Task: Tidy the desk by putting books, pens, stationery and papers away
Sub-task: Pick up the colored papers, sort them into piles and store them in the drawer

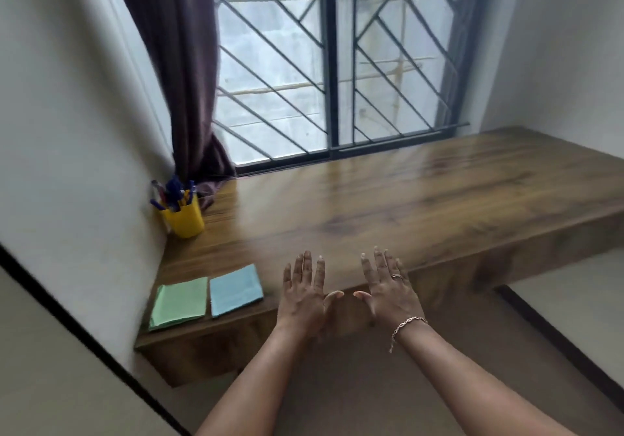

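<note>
1. Left hand (304,295): fingers straight and spread, palm down, holding nothing, over the front edge of the desk (405,199). Contact with the desk: cannot tell.
2. Right hand (388,292): same pose, empty, over the desk's front edge; thumbs near, not touching.
3. Green papers (179,302): flat at the desk's front left corner. Blue papers (235,289): flat along the desk's front edge, left part.
4. Yellow holder (184,219) with blue pens (174,192): upright, desk's far left corner.
</note>
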Tool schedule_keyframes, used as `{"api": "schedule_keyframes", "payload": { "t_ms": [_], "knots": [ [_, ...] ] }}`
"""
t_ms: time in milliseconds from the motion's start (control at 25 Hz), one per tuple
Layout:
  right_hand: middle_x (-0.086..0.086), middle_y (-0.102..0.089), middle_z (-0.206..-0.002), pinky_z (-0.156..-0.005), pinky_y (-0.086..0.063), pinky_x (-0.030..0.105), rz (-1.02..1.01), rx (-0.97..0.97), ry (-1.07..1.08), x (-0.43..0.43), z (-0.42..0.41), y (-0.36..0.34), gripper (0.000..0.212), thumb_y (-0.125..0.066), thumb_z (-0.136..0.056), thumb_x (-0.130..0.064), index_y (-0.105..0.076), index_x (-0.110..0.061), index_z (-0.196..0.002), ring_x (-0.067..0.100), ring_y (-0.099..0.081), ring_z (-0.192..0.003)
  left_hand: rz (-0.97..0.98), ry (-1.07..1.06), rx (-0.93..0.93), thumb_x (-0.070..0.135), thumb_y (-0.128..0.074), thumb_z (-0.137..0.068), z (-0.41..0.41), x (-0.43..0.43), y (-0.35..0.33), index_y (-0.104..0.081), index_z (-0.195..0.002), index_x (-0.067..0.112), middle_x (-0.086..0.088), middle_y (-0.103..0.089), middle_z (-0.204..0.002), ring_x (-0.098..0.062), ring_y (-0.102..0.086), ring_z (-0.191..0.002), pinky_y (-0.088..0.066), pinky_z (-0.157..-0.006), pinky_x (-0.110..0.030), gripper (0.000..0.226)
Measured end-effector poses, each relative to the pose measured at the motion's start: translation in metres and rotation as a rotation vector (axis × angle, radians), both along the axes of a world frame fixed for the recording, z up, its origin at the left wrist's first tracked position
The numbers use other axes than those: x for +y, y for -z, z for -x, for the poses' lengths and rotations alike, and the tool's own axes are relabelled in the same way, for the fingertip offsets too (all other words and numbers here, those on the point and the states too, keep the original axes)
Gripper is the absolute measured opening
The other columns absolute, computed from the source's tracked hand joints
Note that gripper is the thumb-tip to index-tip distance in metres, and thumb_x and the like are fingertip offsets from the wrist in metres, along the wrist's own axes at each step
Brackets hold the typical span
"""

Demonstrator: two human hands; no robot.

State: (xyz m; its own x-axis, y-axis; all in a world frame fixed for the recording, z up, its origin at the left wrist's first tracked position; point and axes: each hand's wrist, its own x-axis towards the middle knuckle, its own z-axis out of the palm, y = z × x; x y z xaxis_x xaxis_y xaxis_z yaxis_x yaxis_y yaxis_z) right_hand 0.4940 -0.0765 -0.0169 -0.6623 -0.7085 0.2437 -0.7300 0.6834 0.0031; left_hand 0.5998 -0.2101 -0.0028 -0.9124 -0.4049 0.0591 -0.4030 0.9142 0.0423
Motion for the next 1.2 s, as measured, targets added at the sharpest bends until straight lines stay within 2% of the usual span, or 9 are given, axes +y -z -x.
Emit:
{"api": "schedule_keyframes", "payload": {
  "t_ms": [80, 240, 360, 440, 600, 720, 840, 1080, 1200],
  "knots": [
    [0.02, -0.06, -0.124, -0.105, -0.02, 0.038, -0.028, -0.047, 0.083, 0.044, 0.006, 0.006, 0.068, -0.035, -0.073, -0.054, -0.041, -0.013, -0.127, 0.035, -0.06, -0.112, -0.038, 0.08, -0.007, 0.071, 0.043, -0.049, 0.012, 0.033, -0.001, 0.001, -0.15, 0.013, -0.013, 0.012, -0.156, -0.028, 0.013, -0.145, 0.02, -0.111, -0.039, 0.124],
    [0.02, -0.059, -0.125, -0.109, -0.005, 0.034, -0.026, -0.053, 0.251, 0.134, 0.007, 0.011, 0.065, -0.031, -0.074, -0.051, -0.039, -0.012, -0.127, 0.035, -0.059, -0.114, 0.065, 0.198, -0.031, 0.063, 0.017, -0.086, 0.037, 0.102, 0.005, -0.053, -0.133, 0.008, -0.02, -0.045, -0.141, -0.032, -0.042, -0.132, -0.013, -0.114, -0.043, 0.1],
    [0.02, -0.061, -0.123, -0.11, -0.005, 0.033, 0.011, -0.063, 0.361, 0.218, -0.008, 0.015, 0.064, -0.032, -0.074, -0.05, -0.04, -0.012, -0.125, 0.034, -0.06, -0.113, 0.023, 0.347, -0.059, 0.074, 0.032, -0.062, 0.048, 0.174, 0.013, -0.011, -0.15, 0.012, -0.018, -0.004, -0.157, -0.03, -0.002, -0.146, 0.01, -0.116, -0.04, 0.116],
    [0.02, -0.062, -0.121, -0.111, -0.004, 0.033, 0.015, -0.073, 0.447, 0.279, -0.025, 0.021, 0.064, -0.031, -0.073, -0.049, -0.041, -0.012, -0.124, 0.034, -0.061, -0.111, -0.006, 0.435, -0.07, 0.072, 0.013, -0.074, 0.046, 0.231, 0.018, 0.0, -0.151, 0.014, -0.015, 0.006, -0.158, -0.027, 0.009, -0.146, 0.011, -0.116, -0.041, 0.097],
    [0.019, -0.063, -0.121, -0.113, -0.001, 0.032, -0.026, -0.073, 0.616, 0.395, -0.07, 0.037, 0.067, -0.058, -0.07, -0.051, -0.042, -0.013, -0.124, 0.033, -0.062, -0.109, -0.017, 0.596, -0.122, 0.069, 0.001, -0.081, 0.033, 0.338, 0.039, 0.001, -0.151, 0.015, -0.013, 0.007, -0.158, -0.025, 0.012, -0.146, 0.01, -0.117, -0.041, 0.088],
    [0.018, -0.064, -0.119, -0.108, -0.03, 0.037, -0.039, -0.094, 0.707, 0.483, -0.114, 0.053, 0.089, -0.085, -0.048, -0.049, -0.052, -0.012, -0.122, 0.031, -0.063, -0.108, 0.017, 0.735, -0.175, 0.069, 0.001, -0.081, 0.018, 0.417, 0.053, -0.002, -0.151, 0.015, -0.013, 0.003, -0.158, -0.026, 0.009, -0.146, 0.009, -0.117, -0.042, 0.089],
    [0.019, -0.064, -0.119, -0.087, -0.052, 0.044, -0.033, -0.177, 0.861, 0.564, -0.166, 0.064, 0.078, -0.085, -0.049, -0.049, -0.065, -0.011, -0.115, 0.031, -0.064, -0.107, 0.004, 0.863, -0.228, 0.067, -0.011, -0.087, 0.0, 0.494, 0.061, -0.005, -0.151, 0.013, -0.014, -0.004, -0.158, -0.026, 0.006, -0.147, 0.006, -0.117, -0.042, 0.084],
    [0.022, -0.067, -0.107, -0.077, -0.056, 0.045, 0.059, -0.297, 1.126, 0.685, -0.26, 0.076, 0.053, -0.07, -0.065, -0.034, -0.066, -0.002, -0.108, 0.036, -0.067, -0.095, 0.011, 1.141, -0.278, 0.054, -0.034, -0.094, -0.024, 0.613, 0.08, -0.007, -0.15, 0.012, -0.013, -0.016, -0.156, -0.027, 0.0, -0.147, 0.001, -0.118, -0.044, 0.076],
    [0.027, -0.063, -0.109, -0.081, -0.053, 0.048, 0.216, -0.353, 1.265, 0.727, -0.3, 0.093, 0.049, -0.079, -0.067, -0.018, -0.063, 0.004, -0.109, 0.042, -0.064, -0.097, 0.009, 1.245, -0.323, 0.052, -0.038, -0.094, -0.026, 0.655, 0.092, -0.01, -0.15, 0.01, -0.014, -0.02, -0.154, -0.028, -0.004, -0.146, -0.001, -0.118, -0.045, 0.075]
  ]
}}
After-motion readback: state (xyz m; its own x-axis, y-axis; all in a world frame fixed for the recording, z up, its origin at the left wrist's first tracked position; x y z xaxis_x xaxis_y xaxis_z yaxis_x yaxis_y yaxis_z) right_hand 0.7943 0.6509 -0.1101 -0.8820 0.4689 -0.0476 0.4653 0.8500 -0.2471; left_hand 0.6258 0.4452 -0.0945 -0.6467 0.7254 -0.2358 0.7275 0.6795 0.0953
